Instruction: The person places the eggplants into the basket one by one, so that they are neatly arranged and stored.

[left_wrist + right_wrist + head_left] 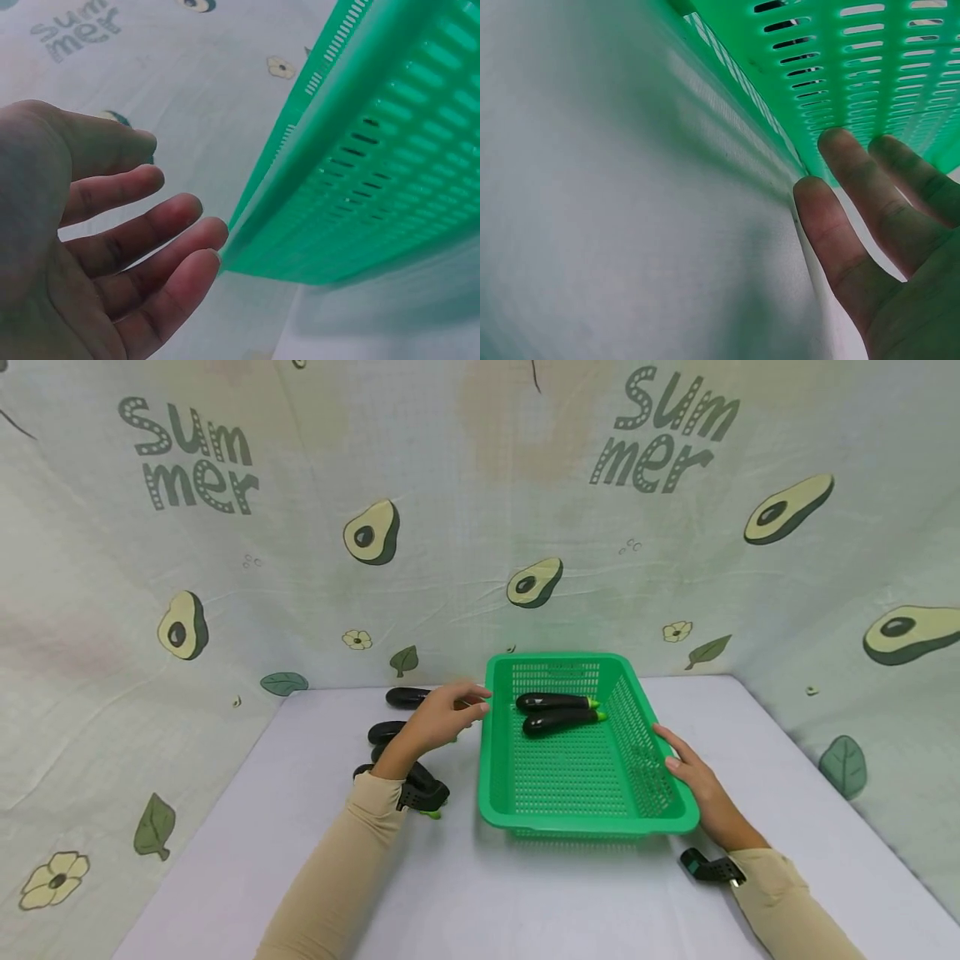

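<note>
A green plastic basket (570, 825) stands on the table, and two eggplants (557, 702) lie side by side inside it. At its left rim is my left hand (444, 720), with loosely bent fingers and nothing in its palm; the left wrist view has its fingertips (211, 262) close beside the basket's wall. My right hand (693, 781) holds the right rim, thumb and forefinger at the edge. Below that rim, the right wrist view has the other fingers (881, 202) extended against the perforated side. Several more eggplants (386, 732) lie left of the basket, partly hidden by my left arm.
A white cloth covers the table (540, 902). Behind and at both sides hangs a printed curtain (450, 602) with avocados, leaves and lettering. Black straps with small devices (426, 792) sit on both wrists.
</note>
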Available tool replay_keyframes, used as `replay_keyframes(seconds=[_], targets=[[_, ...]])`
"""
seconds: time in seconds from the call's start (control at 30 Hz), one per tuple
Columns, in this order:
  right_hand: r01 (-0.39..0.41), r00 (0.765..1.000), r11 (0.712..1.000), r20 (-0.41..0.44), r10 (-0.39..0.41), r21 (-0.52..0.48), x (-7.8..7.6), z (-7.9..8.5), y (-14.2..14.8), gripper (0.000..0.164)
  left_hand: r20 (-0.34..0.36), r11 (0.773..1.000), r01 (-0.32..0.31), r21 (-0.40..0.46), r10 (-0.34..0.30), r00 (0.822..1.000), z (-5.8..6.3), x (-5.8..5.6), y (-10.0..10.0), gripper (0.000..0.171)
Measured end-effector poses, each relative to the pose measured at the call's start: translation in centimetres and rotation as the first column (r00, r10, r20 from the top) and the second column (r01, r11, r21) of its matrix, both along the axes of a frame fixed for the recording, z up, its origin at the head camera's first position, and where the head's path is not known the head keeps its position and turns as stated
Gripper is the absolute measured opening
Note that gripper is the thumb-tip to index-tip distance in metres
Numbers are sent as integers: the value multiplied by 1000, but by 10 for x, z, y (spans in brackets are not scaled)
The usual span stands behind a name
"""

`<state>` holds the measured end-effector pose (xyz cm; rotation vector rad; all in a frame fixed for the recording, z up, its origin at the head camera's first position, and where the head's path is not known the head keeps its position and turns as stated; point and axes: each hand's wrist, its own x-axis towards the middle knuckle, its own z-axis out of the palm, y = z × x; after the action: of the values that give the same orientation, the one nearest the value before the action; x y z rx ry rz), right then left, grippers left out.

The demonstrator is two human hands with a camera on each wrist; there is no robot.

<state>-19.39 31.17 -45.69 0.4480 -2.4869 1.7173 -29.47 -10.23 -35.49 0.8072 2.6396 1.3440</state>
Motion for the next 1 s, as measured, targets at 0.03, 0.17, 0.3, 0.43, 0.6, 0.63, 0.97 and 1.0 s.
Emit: replay_keyframes(seconds=[0.03,0.17,0.3,0.43,0.6,0.63,0.97,1.0], targets=[[-1,1000,1000,0,1,1,0,0,0,53,8,1000,-7,12,7,1000,-2,2,-3,37],[8,1000,1000,-13,-7,16,2,1,1,53,21,999,-33,34,32,999,-7,7,-13,34],[12,1000,1000,-5,-12,18,2,1,1,53,30,998,-51,46,50,998,-15,12,-25,31],[13,1000,1000,14,-13,15,1,1,-1,53,56,995,-75,69,71,996,-23,16,-43,34],[8,1000,1000,8,-8,22,0,1,-2,53,53,988,-127,82,123,991,-28,21,-64,35],[9,1000,1000,5,-9,23,1,1,-2,53,47,988,-130,86,127,991,-28,21,-67,35],[11,1000,1000,18,-11,7,1,1,-3,54,49,984,-138,117,133,990,-35,21,-87,36],[10,1000,1000,18,-10,2,1,1,-3,54,48,984,-136,118,131,990,-36,20,-90,36]])
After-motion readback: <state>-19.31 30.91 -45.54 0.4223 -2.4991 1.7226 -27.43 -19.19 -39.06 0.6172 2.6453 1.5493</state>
